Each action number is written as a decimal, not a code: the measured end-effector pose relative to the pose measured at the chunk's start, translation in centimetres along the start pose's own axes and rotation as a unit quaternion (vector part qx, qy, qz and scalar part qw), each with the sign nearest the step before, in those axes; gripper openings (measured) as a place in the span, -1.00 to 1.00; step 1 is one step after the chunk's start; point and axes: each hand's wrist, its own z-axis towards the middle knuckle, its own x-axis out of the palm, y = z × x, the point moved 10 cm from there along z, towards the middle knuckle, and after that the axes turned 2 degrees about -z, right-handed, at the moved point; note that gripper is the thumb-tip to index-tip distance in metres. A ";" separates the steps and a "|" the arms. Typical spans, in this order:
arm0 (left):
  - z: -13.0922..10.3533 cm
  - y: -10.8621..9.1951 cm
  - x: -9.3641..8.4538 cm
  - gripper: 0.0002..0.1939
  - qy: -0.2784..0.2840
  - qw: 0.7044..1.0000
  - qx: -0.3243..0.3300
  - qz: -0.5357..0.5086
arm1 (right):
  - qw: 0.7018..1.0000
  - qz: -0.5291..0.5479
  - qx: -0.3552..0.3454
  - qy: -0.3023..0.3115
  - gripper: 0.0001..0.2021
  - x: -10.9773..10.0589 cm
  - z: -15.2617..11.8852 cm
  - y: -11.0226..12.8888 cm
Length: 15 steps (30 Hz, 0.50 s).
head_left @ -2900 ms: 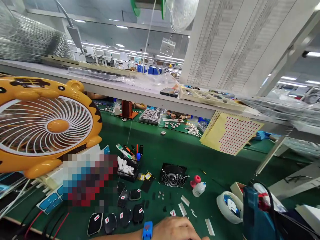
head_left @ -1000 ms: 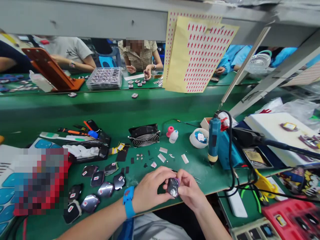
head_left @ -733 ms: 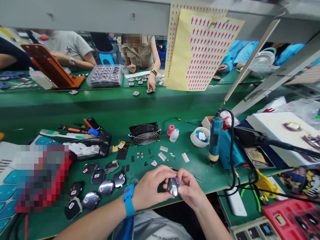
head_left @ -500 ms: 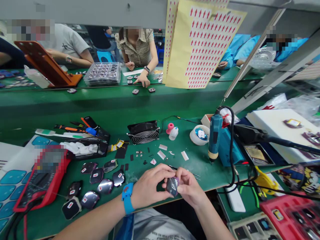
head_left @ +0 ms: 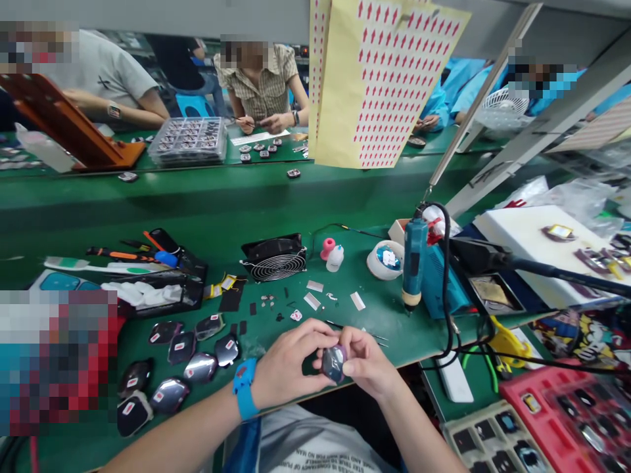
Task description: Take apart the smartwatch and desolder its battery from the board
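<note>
My left hand (head_left: 296, 361), with a blue wrist strap (head_left: 245, 389), curls in from the left. Between its fingers and those of my right hand (head_left: 367, 361) is a smartwatch body (head_left: 334, 363), small, dark and glossy with rounded corners. The right thumb presses on its edge, and the left thumb and fingers close on its other side. Both hands hold it above the front edge of the green bench. Just beyond lie tweezers (head_left: 377, 339), partly hidden by the hands. Several similar dark pieces with small white and red stickers, such as this one (head_left: 200, 366), lie to the left.
Small flat parts (head_left: 311, 301) are scattered behind my hands, near a black fan (head_left: 274, 257) and a bottle (head_left: 334, 259). An electric screwdriver (head_left: 415, 259) hangs at the right. A tool box (head_left: 190, 279) stands left; a red tray (head_left: 566, 414) is lower right. Co-workers sit across.
The view has swung slightly, so most things sit further left. The watch body is tilted a little differently in my hands. Across the bench, a co-worker's hand has drawn back from the edge.
</note>
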 end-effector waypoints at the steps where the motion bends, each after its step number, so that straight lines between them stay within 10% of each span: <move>1: 0.0 0.0 0.0 -0.51 -0.001 1.000 0.000 0.000 | 1.000 0.001 0.001 0.000 -0.64 0.0 0.0 0.0; 15: 0.2 0.1 0.1 -0.61 0.015 1.000 -0.015 0.022 | 1.000 -0.018 0.007 -0.017 -0.58 0.0 0.2 0.3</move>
